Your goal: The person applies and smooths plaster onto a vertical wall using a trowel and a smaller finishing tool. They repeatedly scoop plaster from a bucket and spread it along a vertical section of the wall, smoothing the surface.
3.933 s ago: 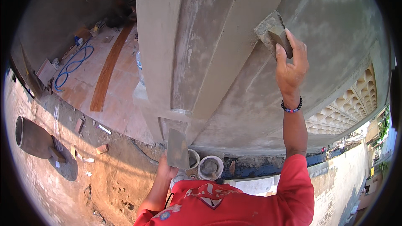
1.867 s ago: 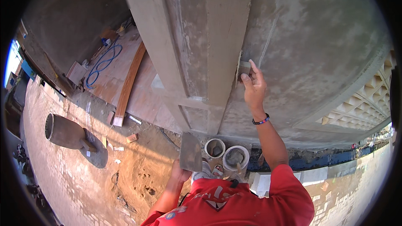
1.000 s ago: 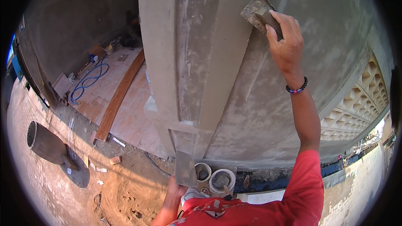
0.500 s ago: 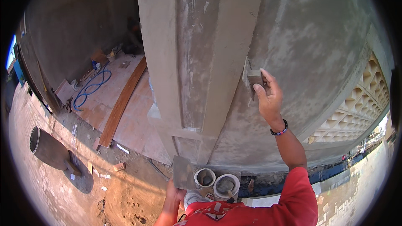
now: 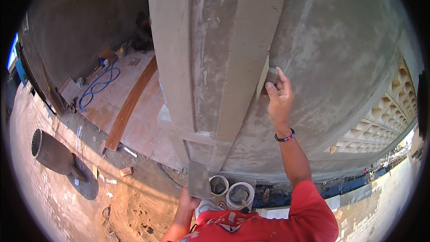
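My right hand [image 5: 280, 101] is raised to the wall, thumb and fingers closed on a small flat grey block [image 5: 272, 75]. The block sits against the right edge of a plastered column [image 5: 252, 49], beside a pale ragged strip of plaster [image 5: 263, 77]. Low down, my left hand [image 5: 188, 200] grips a trowel [image 5: 198, 180] from below, its broad grey blade facing up. The trowel's handle is hidden in that hand.
By my feet stand a bucket [image 5: 225, 185] and a second white bucket [image 5: 252, 196], both holding grey stuff. A wooden plank [image 5: 130, 107] and blue hose [image 5: 96, 90] lie on the doorway floor. A dark cylinder [image 5: 53, 153] stands left. Another person [image 5: 143, 31] crouches inside.
My right hand has shifted slightly left with the block, bringing it closer against the column's edge. The trowel in my left hand has barely moved.
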Demonstrator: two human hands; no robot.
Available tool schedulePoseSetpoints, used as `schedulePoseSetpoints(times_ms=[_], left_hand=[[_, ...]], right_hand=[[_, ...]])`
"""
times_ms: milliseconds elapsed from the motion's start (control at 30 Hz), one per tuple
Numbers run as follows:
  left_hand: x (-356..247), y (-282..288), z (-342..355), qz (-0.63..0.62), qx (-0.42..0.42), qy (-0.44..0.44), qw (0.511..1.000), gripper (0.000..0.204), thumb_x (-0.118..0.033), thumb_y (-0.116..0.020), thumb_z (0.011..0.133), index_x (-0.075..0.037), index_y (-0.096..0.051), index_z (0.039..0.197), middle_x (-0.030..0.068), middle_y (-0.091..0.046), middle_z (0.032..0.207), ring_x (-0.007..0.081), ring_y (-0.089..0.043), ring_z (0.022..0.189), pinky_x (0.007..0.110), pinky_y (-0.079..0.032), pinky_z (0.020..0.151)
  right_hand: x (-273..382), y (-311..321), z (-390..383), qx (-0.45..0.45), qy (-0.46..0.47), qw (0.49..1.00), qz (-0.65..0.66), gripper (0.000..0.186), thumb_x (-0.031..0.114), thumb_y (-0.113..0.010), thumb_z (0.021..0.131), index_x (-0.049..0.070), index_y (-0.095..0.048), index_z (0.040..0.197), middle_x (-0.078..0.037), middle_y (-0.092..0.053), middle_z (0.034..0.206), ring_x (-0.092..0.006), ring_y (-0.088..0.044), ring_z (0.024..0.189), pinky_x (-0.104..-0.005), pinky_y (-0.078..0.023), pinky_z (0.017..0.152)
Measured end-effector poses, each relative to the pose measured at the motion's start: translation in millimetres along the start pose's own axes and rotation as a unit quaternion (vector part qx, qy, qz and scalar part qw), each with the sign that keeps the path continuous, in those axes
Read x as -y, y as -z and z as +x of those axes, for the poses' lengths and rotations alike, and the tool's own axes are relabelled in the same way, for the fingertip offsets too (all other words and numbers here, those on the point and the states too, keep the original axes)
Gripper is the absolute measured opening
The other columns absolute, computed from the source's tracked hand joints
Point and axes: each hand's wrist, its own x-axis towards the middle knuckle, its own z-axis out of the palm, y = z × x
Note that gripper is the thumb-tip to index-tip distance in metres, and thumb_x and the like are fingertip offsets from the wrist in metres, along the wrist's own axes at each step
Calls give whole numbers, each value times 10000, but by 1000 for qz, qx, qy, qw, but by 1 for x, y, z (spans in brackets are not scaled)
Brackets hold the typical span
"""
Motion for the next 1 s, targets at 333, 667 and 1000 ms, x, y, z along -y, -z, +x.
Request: schedulePoseSetpoints(times_ms=[333,667,1000], left_hand=[[-14,-15,6,13,27,-11,999,265,-141,-452,931,-17,-563,1138,103,-638,1026,223,-640,891,345,-541,763],[3,-11,14,-15,46,1,999,261,-147,-498,902,-14,-576,1113,106,-641,1010,230,-634,888,364,-530,762],[-5,-14,9,6,15,-22,1000,252,-126,-471,913,-10,-584,1106,106,-650,998,219,-642,889,360,-544,748]], right_hand=[[-17,41,-48,-21,6,998,-54,395,29,-602,875,-22,-521,1258,-123,-620,1099,-168,-585,997,-299,-472,877],[111,11,110,70,441,795,-411,406,-51,-610,772,27,-595,1170,-115,-631,998,-280,-540,885,-368,-460,783],[-20,31,-44,392,268,773,-421,417,-3,-633,783,10,-557,1193,-125,-593,1035,-285,-538,901,-381,-457,780]])
